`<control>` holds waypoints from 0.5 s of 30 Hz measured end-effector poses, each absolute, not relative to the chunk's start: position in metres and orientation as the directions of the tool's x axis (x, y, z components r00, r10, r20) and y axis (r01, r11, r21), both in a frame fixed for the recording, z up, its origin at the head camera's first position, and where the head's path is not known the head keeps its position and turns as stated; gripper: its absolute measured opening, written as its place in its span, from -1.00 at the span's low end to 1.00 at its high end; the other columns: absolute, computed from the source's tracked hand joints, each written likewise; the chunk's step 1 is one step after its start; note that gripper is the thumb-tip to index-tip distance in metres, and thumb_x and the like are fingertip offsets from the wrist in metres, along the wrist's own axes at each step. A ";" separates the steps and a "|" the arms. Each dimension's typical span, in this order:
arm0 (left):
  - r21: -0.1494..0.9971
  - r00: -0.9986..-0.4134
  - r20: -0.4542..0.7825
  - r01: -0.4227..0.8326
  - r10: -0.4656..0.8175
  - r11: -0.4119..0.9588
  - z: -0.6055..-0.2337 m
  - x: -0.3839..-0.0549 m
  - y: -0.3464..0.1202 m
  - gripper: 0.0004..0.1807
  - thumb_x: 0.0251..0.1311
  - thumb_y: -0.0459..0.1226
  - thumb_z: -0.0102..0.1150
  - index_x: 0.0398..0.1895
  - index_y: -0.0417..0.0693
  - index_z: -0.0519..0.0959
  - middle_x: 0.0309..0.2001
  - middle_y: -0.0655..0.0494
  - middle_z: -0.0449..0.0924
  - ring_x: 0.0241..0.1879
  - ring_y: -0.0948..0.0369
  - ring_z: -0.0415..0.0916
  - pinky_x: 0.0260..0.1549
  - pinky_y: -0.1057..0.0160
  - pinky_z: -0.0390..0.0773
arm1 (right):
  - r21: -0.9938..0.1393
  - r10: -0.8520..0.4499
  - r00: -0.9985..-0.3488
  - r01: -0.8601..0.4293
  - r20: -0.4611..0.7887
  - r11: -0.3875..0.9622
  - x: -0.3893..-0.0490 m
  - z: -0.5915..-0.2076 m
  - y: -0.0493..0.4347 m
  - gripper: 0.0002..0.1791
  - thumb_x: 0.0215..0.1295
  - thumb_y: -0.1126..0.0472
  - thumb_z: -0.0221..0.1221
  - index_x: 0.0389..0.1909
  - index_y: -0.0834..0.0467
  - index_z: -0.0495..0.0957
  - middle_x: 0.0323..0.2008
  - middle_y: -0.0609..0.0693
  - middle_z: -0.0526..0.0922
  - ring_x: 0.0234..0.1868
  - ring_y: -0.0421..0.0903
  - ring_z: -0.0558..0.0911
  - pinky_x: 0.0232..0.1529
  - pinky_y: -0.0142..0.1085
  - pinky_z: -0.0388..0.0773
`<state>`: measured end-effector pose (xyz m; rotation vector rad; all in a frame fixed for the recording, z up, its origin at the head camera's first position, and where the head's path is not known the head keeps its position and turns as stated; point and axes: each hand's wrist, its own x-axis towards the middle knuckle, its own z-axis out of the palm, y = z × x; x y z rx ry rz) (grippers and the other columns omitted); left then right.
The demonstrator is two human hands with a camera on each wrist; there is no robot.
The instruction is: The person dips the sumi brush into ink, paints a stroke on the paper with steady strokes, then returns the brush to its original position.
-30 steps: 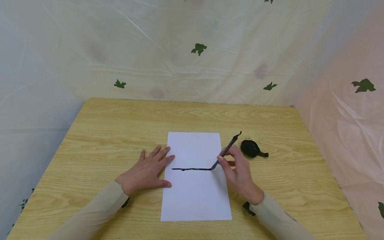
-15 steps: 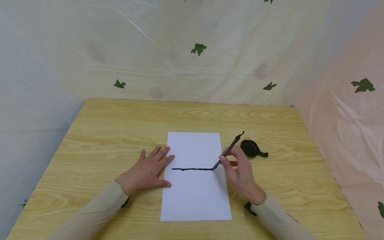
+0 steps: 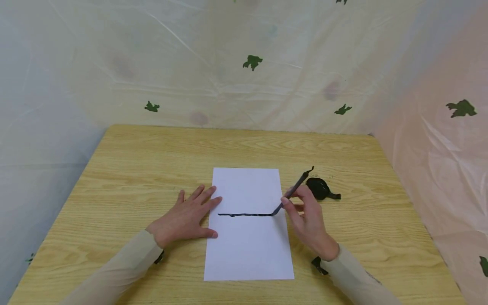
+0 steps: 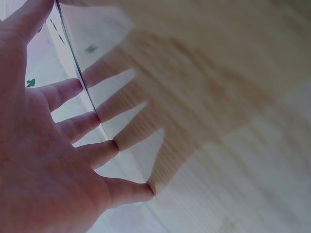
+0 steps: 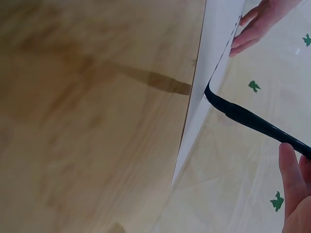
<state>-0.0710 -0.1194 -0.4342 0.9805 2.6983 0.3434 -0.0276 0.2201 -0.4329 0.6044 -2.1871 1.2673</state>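
Note:
A dark paintbrush (image 3: 296, 186) is pinched between the thumb and fingers of my right hand (image 3: 308, 220). Its bent tip touches the white sheet of paper (image 3: 248, 250) near the right edge, at the end of a black painted line (image 3: 248, 214) that runs across the sheet. In the right wrist view the bristles of the brush (image 5: 252, 120) bend against the paper (image 5: 194, 116). My left hand (image 3: 187, 220) lies with spread fingers, its fingertips and thumb on the left edge of the paper. The left wrist view shows the same hand (image 4: 63, 150) with fingertips touching the surface.
A small black dish (image 3: 317, 189) with a short handle stands right of the paper, behind my right hand, with dark specks around its far side. Everything sits on a wood-grain table (image 3: 152, 156). A pale sheet with green leaf-like shapes (image 3: 253, 62) hangs behind it.
My right hand and the brush have moved slightly to the right, and the black line has grown a little longer that way. The left hand and the paper have stayed put.

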 end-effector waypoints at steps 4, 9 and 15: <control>0.301 -0.742 -0.151 0.595 0.653 0.745 -0.434 -0.071 -0.119 0.04 0.15 0.28 0.37 0.60 0.03 0.27 0.65 -0.06 0.01 0.61 -0.20 -0.13 0.27 -0.63 -0.04 | -0.642 -0.110 -0.766 -0.600 0.634 0.477 -0.026 -0.432 0.221 -0.58 0.11 0.69 0.32 -0.05 0.38 0.46 -0.19 0.11 0.58 -0.18 -0.13 0.66 -0.27 -0.38 0.70; 0.298 -0.743 -0.159 0.592 0.650 0.749 -0.434 -0.071 -0.119 0.04 0.15 0.29 0.37 0.60 0.04 0.27 0.65 -0.07 0.00 0.62 -0.19 -0.14 0.28 -0.62 -0.03 | -0.645 -0.110 -0.774 -0.588 0.623 0.488 -0.026 -0.431 0.221 -0.59 0.13 0.67 0.33 -0.05 0.35 0.46 -0.18 0.10 0.59 -0.17 -0.12 0.66 -0.25 -0.42 0.68; 0.300 -0.742 -0.158 0.592 0.651 0.748 -0.434 -0.071 -0.119 0.03 0.15 0.29 0.37 0.60 0.03 0.27 0.65 -0.07 0.00 0.62 -0.19 -0.14 0.27 -0.62 -0.03 | -0.630 -0.112 -0.759 -0.605 0.642 0.488 -0.026 -0.431 0.221 -0.56 0.09 0.69 0.33 -0.05 0.34 0.48 -0.18 0.10 0.60 -0.18 -0.10 0.66 -0.25 -0.43 0.68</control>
